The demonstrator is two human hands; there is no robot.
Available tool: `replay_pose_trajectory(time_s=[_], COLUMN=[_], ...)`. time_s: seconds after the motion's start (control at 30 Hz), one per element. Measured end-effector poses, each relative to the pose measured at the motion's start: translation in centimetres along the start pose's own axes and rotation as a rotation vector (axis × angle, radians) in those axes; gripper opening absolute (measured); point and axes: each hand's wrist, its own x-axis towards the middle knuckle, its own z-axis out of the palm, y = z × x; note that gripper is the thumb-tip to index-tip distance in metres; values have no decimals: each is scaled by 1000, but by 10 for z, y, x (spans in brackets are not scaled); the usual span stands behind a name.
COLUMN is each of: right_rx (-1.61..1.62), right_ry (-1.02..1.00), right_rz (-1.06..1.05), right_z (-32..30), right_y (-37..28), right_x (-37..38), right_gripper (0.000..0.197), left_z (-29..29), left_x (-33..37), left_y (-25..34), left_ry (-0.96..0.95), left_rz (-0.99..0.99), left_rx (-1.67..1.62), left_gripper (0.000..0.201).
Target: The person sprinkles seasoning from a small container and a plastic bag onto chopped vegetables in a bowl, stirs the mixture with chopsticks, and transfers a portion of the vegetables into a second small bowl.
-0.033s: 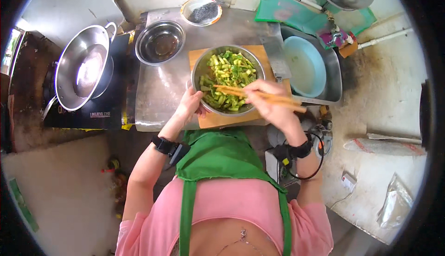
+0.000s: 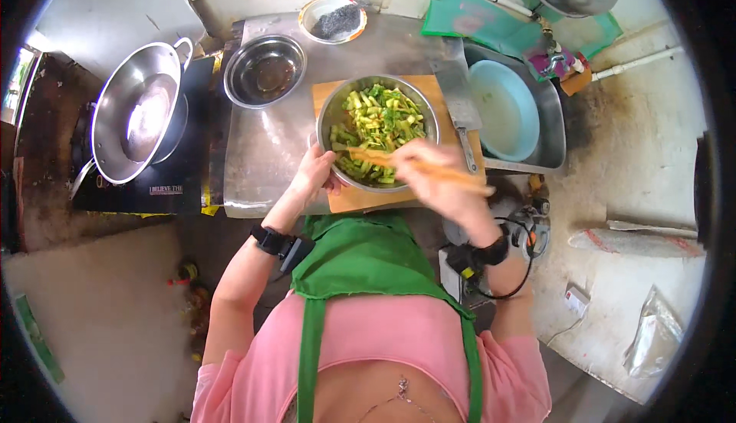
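Observation:
A steel mixing bowl (image 2: 325,109) stands on a wooden cutting board (image 2: 345,202), filled with chopped green vegetables (image 2: 383,116). My left hand (image 2: 314,172) grips the bowl's near left rim, fingers curled round its side. Over the near right part of the bowl, my right hand (image 2: 435,181) is closed round a pair of wooden chopsticks (image 2: 368,155). Their tips reach into the vegetables at the near left, and the hand is a little blurred. A cleaver (image 2: 454,90) lies along the board's right side, its handle pointing toward me.
At left a steel wok (image 2: 142,116) sits on a black induction cooker (image 2: 130,197). Behind the board are a steel bowl (image 2: 230,78) with some liquid and an enamel bowl (image 2: 310,18) holding a scouring pad. A blue basin (image 2: 525,109) fills the sink (image 2: 553,139) under a tap (image 2: 548,47).
My right hand has moved slightly left and toward me with the chopsticks, uncovering the cleaver's handle. My left hand and the bowl stay in place.

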Motion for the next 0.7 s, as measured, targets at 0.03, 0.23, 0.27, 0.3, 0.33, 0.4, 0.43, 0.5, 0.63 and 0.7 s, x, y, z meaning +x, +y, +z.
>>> replay_pose_trajectory(time_s=[0.03,0.23,0.27,0.3,0.33,0.4,0.43,0.5,0.63,0.7], right_rx=[-25,-71,2,81,160,118,69,69,96,82], right_ry=[32,219,182,180,174,195,232,225,104,20], right_rz=[-100,-39,45,82,118,41,-25,-54,23,66], right_z=[16,32,19,5,-5,-16,-20,-16,4,4], right_y=[-2,47,37,22,12,24,29,51,74,61], right_x=[-1,20,23,26,27,43,53,74,59,39], right_gripper=[7,5,6,8,9,10,11,12,13,12], left_z=[1,-1,-1,2,2,-1,0,1,1,2], left_x=[1,15,15,14,12,13,12,12,9,7], left_y=[1,-15,-16,-16,-16,-16,-13,-12,-7,-5], left_ry=[-3,-37,-22,12,48,20,-4,-28,-38,-34], left_rz=[5,-32,-29,-30,-32,-62,-52,-42,-20,-16], left_rx=[1,-6,-11,-26,-43,-28,-34,-36,-28,-20], left_gripper=[21,23,23,24,26,29,29,29,28,28])
